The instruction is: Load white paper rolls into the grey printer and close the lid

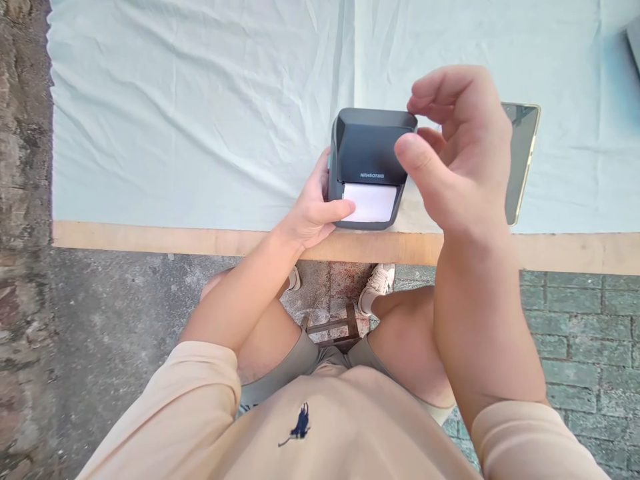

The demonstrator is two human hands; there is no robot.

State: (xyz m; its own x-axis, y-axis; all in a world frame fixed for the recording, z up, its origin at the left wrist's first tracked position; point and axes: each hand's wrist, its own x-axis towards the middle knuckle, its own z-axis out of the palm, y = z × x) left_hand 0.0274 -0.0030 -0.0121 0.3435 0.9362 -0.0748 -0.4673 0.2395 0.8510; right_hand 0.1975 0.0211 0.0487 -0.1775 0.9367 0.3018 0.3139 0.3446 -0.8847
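Observation:
A black label printer (375,150) marked NIIMBOT is over the near part of the table. White label paper (373,202) shows at its front, below the lid. My left hand (323,207) grips the printer's left side, with the thumb lying on the paper's left edge. Beside the printer's upper right corner, my right hand (457,147) is raised with its fingers bent and the thumb apart from them. I see nothing between those fingers. Whether its fingertips touch the printer's edge, I cannot tell.
A phone (523,160) lies on the table right of the printer, partly behind my right hand and wrist. Pale cloth (200,120) with wrinkles covers the table, whose wooden front edge (150,238) is bare. Part of a dark object (635,43) enters at the upper right.

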